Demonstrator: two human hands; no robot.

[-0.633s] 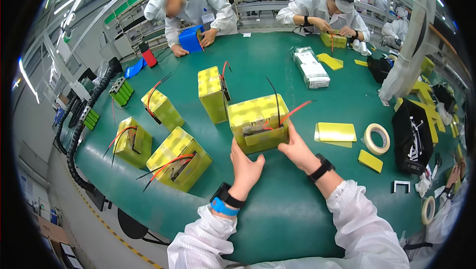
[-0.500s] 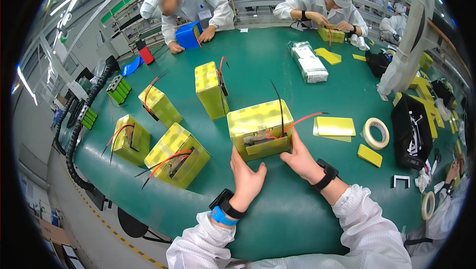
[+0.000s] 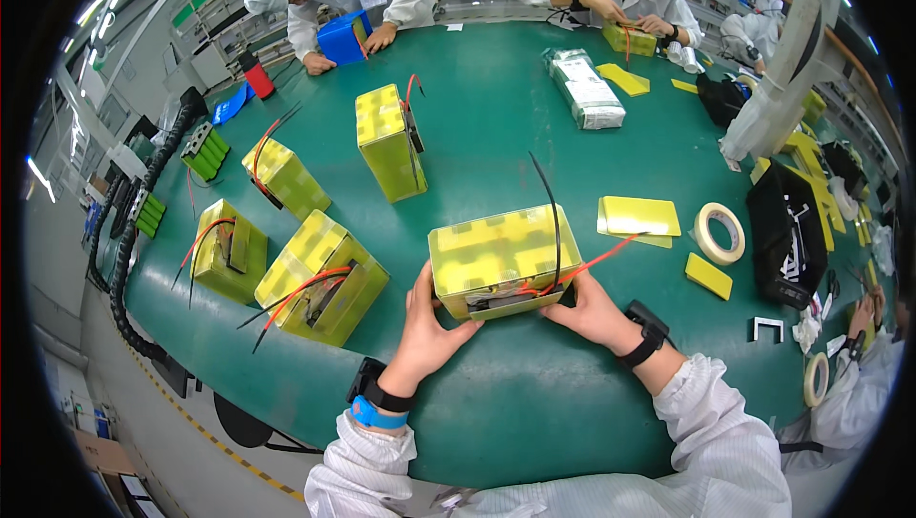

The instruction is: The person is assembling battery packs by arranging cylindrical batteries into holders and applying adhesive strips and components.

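Between my two hands is a yellow-wrapped battery pack (image 3: 503,251) with one black and one red wire coming out of its near side. My left hand (image 3: 426,329) grips its left lower corner, fingers curled round the side. At the right lower corner my right hand (image 3: 590,313) clasps it, thumb along the near edge. To the left stand several similar packs: a near one (image 3: 324,279), one beside it (image 3: 232,256), one behind (image 3: 289,180) and a tall upright one (image 3: 393,146). Each shows red and black wires.
Right of my hands lie yellow sheets (image 3: 639,217), a tape roll (image 3: 719,234), a white bracket (image 3: 767,329) and a black bin (image 3: 786,237). Farther off is a plastic-wrapped package (image 3: 585,89). Across the green table (image 3: 496,127), one co-worker holds a blue block (image 3: 342,39); another handles a yellow pack (image 3: 630,39).
The held pack has come closer to me and its top is tilted more into view. My hands moved with it, still gripping. The view has shifted slightly, so the other things sit higher.
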